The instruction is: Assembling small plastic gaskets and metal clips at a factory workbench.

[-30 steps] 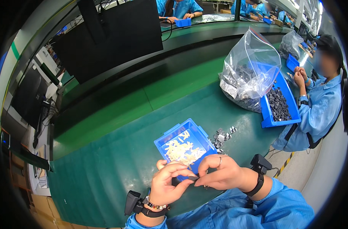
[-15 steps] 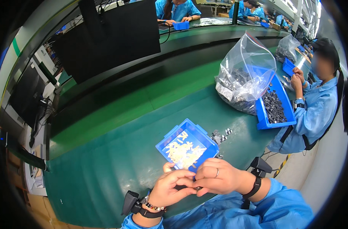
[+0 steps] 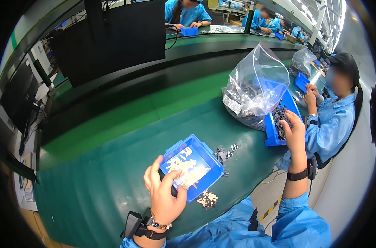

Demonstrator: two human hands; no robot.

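Note:
My left hand [image 3: 165, 192] is at the near left side of a small blue tray [image 3: 214, 180], fingers spread and nothing seen in them. Small cream-coloured pieces [image 3: 186, 165] lie heaped in that tray. Off to the right, my right hand [image 3: 294, 134] reaches over the near part of a long blue bin [image 3: 272, 138], its thumb and fingers apart. Small dark plastic parts [image 3: 278, 120] fill the bin; the hand hides some of them. Just in front of the tray is a little pile of cream and black pieces [image 3: 207, 199].
A clear plastic bag [image 3: 254, 91] of dark parts stands against the bin. Several dark and black-and-white pieces [image 3: 224, 154] lie right of the tray. A co-worker [image 3: 330, 111] sits at the right. A black monitor [image 3: 109, 45] rises beyond the green table [image 3: 105, 182].
My hands, together before the tray half a second ago, have parted. The right one has swung to the bin; the left has opened beside the tray. The little pile now shows.

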